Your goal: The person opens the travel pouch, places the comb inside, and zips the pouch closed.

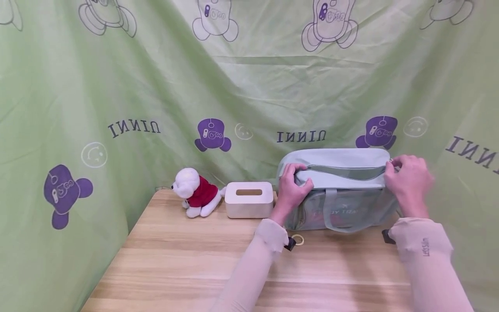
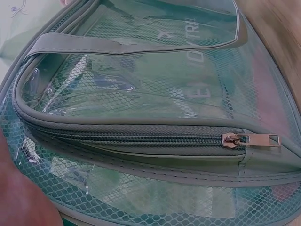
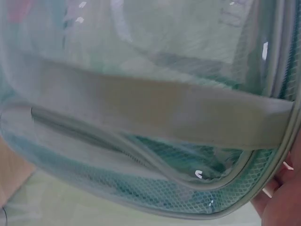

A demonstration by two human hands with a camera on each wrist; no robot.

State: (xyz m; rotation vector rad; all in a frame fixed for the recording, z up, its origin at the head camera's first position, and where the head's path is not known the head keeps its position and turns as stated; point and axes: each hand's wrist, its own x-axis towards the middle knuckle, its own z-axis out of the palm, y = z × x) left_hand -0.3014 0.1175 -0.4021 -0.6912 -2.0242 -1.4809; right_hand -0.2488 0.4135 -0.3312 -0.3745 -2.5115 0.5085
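A pale green see-through zip bag [image 1: 347, 157] stands upright on the table, its top zipper [image 1: 347, 175] parted into a gap. My left hand [image 1: 289, 188] grips the bag's top left corner, thumb toward the front. At the right end of the zipper, my right hand [image 1: 411, 180] pinches with thumb and fingers; the pinched part is mostly hidden. Mesh and a side zipper with a metal pull [image 2: 263, 140] fill the left wrist view. Seen from the right wrist, a grey strap [image 3: 155, 106] crosses the bag, and fingers [image 3: 282, 202] show behind its edge.
Left of the bag stands a white tissue box [image 1: 249, 208] with a slot on top. Beside it sits a white plush dog [image 1: 187, 184] in a red shirt. A yellowish ring [image 1: 298, 239] lies before the bag. Green printed cloth [image 1: 249, 86] hangs behind the wooden table [image 1: 175, 260].
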